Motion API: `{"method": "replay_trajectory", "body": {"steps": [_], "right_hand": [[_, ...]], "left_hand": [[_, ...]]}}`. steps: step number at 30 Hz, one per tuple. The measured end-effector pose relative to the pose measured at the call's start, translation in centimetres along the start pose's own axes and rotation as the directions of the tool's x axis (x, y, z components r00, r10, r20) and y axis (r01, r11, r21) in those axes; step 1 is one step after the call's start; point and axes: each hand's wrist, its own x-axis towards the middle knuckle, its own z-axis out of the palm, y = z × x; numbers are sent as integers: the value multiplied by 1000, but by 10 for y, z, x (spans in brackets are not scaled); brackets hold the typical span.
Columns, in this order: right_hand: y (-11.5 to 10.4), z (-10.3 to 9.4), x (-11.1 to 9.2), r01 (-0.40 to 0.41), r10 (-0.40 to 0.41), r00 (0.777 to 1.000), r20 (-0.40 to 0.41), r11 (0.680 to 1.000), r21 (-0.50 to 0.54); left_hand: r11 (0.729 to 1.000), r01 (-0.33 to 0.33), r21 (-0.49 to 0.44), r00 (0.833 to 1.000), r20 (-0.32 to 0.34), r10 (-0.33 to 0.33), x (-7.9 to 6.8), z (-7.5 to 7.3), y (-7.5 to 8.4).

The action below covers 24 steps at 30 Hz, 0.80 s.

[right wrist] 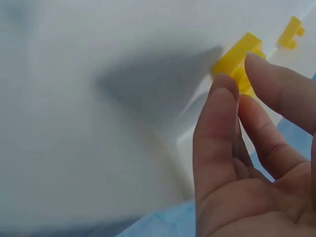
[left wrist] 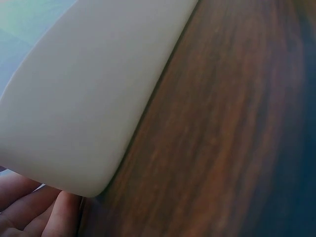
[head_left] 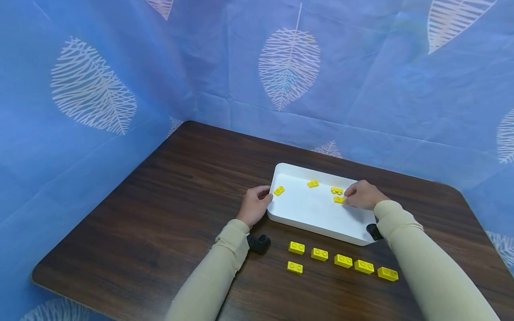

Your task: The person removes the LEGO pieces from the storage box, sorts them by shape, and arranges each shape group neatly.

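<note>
Head view: your left hand [head_left: 254, 205], fingers loosely bent, touches the tray [head_left: 299, 207], probably steadying it while your right hand's [head_left: 364, 195] slightly parted fingertips meet a brick [head_left: 339, 200], grip unclear.

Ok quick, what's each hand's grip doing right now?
Left hand grip: open, fingers touching the left end of the white tray.
Right hand grip: closed, pinching a yellow two-stud toy brick.

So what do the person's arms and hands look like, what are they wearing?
Long cream sleeves cover both arms, creased near the cuffs. Small black pieces show at the left wrist and right wrist. The left hand and right hand wear no gloves.
</note>
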Motion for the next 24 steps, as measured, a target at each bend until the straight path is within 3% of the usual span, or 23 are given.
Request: {"method": "replay_trajectory", "body": {"steps": [15,24], "right_hand": [[-1,8,6,-43,43,998,-42,999,19],[-9,8,3,-14,15,999,-37,1000,28]], "left_hand": [[1000,-8,3,1000,7,8,0,2,4],[1000,22,14,1000,-6,-22,0,0,1]]}}
